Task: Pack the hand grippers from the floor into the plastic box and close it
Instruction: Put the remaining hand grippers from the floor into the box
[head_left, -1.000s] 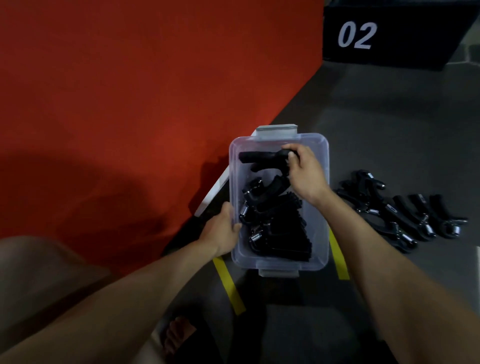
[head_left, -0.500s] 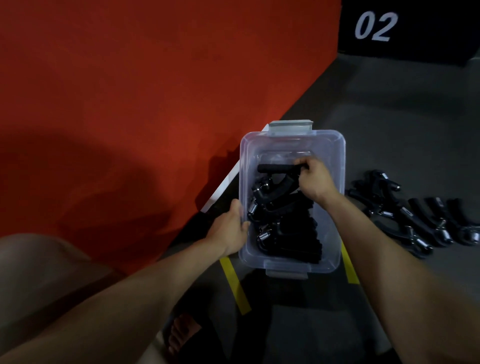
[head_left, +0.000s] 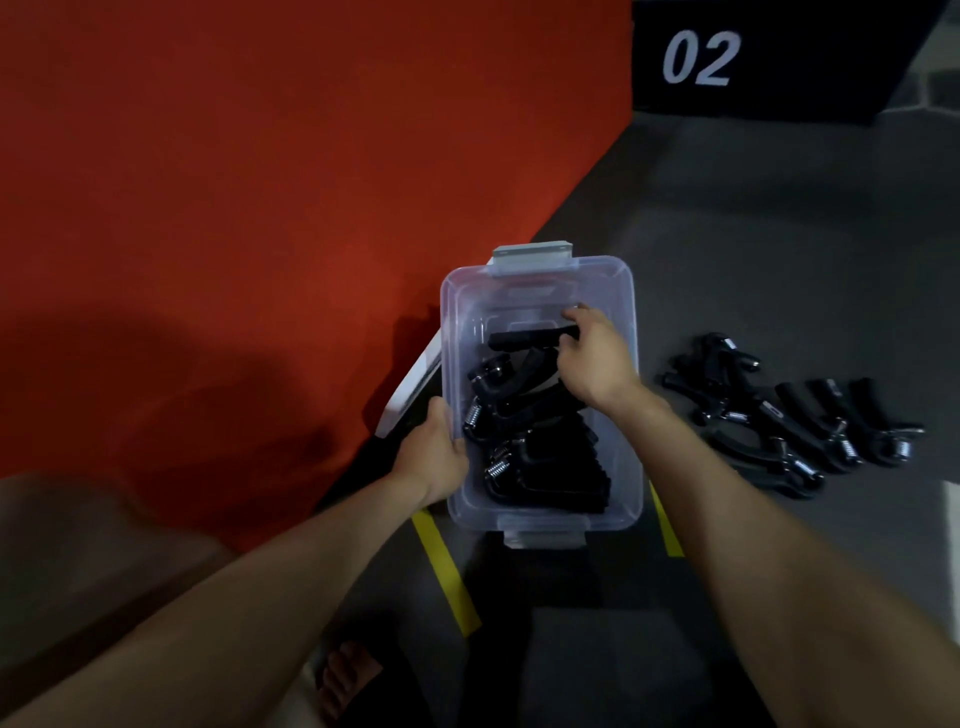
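Observation:
A clear plastic box (head_left: 626, 312) with grey latches stands open on the grey floor. Several black hand grippers with steel springs lie piled inside it (head_left: 540, 457). My right hand (head_left: 592, 358) is inside the box and holds the handles of one black hand gripper (head_left: 519, 340) near the far end. My left hand (head_left: 434, 454) grips the box's left rim. To the right of the box, several more black hand grippers (head_left: 795, 421) lie in a row on the floor.
A red mat (head_left: 260, 208) covers the floor to the left, right up to the box. The white lid (head_left: 410, 395) leans between the mat and the box. A black block marked 02 (head_left: 810, 57) stands at the far right. Yellow tape strips (head_left: 447, 571) and my bare foot (head_left: 345, 680) lie nearer.
My right hand has lowered the held hand gripper deeper into the box's far end. My left hand has stayed on the rim.

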